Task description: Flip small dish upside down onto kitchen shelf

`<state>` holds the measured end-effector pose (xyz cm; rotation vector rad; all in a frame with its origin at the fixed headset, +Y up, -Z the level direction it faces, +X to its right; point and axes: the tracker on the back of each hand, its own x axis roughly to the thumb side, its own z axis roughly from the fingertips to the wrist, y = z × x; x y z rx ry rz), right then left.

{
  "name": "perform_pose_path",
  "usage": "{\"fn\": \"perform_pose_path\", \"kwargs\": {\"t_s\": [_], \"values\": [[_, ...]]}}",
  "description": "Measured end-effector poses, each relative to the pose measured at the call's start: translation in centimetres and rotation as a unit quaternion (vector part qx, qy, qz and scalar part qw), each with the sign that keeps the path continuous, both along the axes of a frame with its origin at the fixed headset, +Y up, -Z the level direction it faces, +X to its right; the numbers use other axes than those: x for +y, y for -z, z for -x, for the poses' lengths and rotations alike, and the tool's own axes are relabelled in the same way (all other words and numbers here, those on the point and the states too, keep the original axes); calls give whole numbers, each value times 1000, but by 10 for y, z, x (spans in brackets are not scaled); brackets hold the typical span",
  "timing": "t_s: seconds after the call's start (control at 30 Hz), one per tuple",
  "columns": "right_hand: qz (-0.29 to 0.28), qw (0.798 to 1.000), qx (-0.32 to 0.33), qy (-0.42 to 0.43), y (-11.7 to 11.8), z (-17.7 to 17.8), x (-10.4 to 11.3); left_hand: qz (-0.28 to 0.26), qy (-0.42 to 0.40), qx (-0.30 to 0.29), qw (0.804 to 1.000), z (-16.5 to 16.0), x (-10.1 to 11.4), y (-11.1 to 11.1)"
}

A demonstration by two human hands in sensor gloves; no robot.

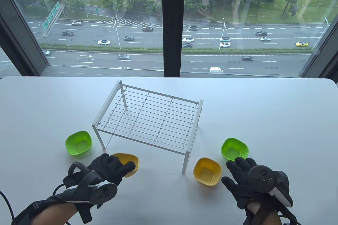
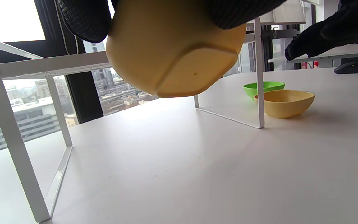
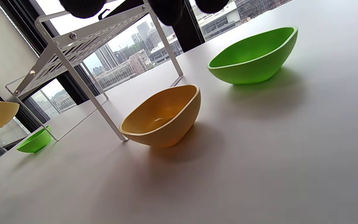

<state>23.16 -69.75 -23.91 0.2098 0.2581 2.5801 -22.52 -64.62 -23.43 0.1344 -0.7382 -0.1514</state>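
My left hand (image 1: pixel 116 168) grips a yellow small dish (image 1: pixel 130 165) by its rim and holds it off the table, in front of the shelf's left leg. The left wrist view shows the dish's underside (image 2: pixel 179 62) lifted above the table. The white wire kitchen shelf (image 1: pixel 150 119) stands mid-table with nothing on top. My right hand (image 1: pixel 240 172) hovers flat and open, holding nothing, between a second yellow dish (image 1: pixel 207 171) and a green dish (image 1: pixel 235 149). Both stand upright on the table in the right wrist view: the yellow dish (image 3: pixel 163 116) and the green dish (image 3: pixel 253 57).
Another green dish (image 1: pixel 78 143) stands upright left of the shelf. The white table (image 1: pixel 277 119) runs back to a window. The shelf's front right leg (image 1: pixel 186 160) stands next to the second yellow dish.
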Motion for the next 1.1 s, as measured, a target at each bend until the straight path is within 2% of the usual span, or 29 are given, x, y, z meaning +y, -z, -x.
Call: {"fn": "perform_pose_path", "kwargs": {"t_s": [0.13, 0.23, 0.47, 0.73, 1.1], "values": [[-4, 1000, 0, 4, -1, -1, 1, -19, -5, -3, 1000, 0, 5, -2], [-7, 1000, -2, 7, -1, -2, 2, -29, -31, -4, 999, 3, 16, -1], [-5, 1000, -2, 6, -1, -2, 2, -43, -63, 19, 997, 2, 39, 17], [-3, 1000, -3, 3, -1, -2, 1, -37, -77, 49, 995, 0, 41, 41], [6, 1000, -10, 13, 1, -3, -1, -57, -87, 81, 991, -11, 52, 65]]}}
